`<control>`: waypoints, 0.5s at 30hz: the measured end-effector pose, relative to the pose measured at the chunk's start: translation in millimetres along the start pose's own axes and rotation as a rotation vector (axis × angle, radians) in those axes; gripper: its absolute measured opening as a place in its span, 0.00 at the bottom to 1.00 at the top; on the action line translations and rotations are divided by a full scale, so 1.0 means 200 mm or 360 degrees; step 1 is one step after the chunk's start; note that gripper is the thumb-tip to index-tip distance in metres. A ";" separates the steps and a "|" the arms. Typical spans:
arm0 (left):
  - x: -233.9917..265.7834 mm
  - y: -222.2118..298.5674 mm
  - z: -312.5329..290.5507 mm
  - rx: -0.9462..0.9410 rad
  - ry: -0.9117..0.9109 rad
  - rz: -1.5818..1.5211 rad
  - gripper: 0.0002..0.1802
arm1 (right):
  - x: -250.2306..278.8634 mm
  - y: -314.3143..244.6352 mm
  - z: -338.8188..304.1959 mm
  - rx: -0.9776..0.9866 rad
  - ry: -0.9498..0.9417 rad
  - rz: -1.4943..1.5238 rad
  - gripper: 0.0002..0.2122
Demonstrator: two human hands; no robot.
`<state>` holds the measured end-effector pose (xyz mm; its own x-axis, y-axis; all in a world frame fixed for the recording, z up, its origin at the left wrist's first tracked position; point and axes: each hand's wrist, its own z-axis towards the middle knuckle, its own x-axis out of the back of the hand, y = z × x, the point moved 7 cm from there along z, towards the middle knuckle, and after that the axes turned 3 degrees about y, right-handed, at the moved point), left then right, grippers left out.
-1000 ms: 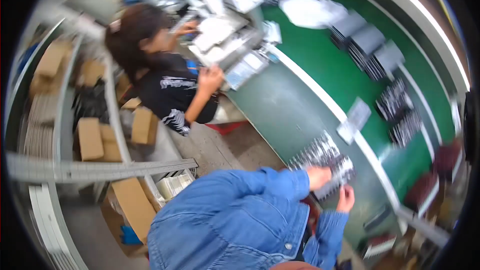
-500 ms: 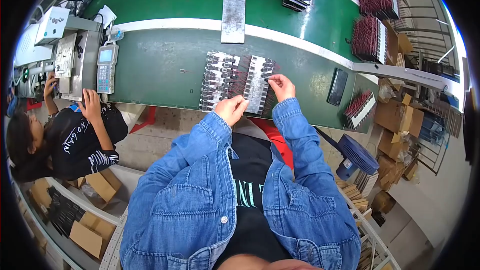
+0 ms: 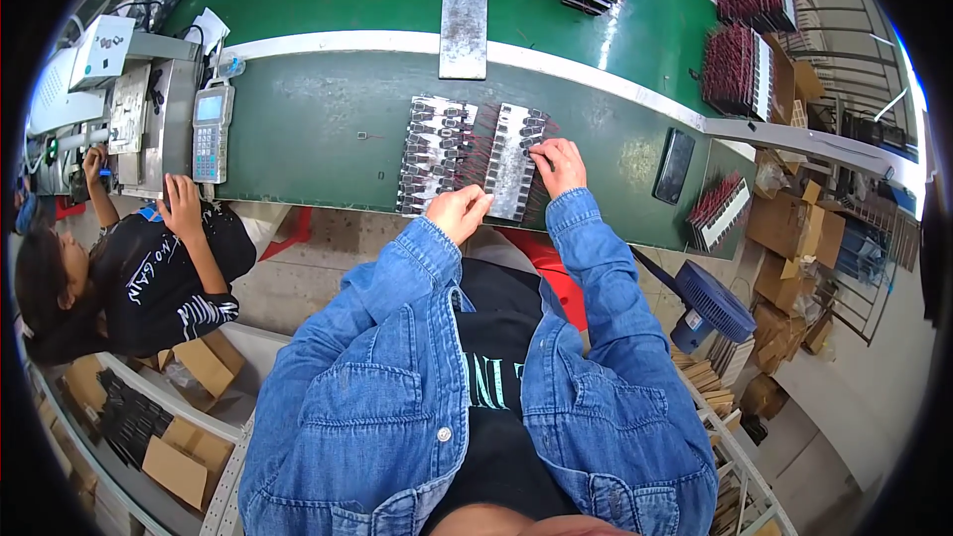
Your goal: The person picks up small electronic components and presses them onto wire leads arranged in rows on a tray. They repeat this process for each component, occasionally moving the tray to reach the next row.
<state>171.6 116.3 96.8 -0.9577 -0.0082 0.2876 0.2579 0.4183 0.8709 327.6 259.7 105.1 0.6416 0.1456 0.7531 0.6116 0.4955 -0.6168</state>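
Observation:
In front of me on the bench lies a pale metal plate (image 3: 511,161), with small black parts on red wires along its upper right side. My right hand (image 3: 562,165) is at the plate's right edge, thumb and fingers pinched on a small black part, mostly covered by the fingertips. My left hand (image 3: 459,213) is closed, its thumb and forefinger pressed together at the plate's lower left corner; whatever is between them is hidden. To the left of that plate, close beside it, a similar plate (image 3: 435,154) is covered with rows of black parts and red wires.
A bare metal plate (image 3: 464,32) lies farther back. On the right are a phone (image 3: 673,167) and a wired stack (image 3: 719,213); more stacks (image 3: 737,74) stand behind. A keypad device (image 3: 210,134) sits left, near a co-worker's hand (image 3: 181,205). A blue fan (image 3: 713,303) stands low right.
My right hand has shifted slightly up along the plate's right edge, its fingers closer in over the black part. My left hand stays at the lower left corner.

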 end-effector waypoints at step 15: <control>0.30 -0.03 -0.11 -0.0006 0.0451 -0.0062 0.09 | -0.02 -0.09 -0.09 0.0088 0.0053 -0.0134 0.06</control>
<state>115.6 92.8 117.0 -0.8934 -0.2778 0.3530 0.2224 0.4092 0.8849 323.3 235.1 109.3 0.6046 0.0734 0.7932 0.6380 0.5515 -0.5374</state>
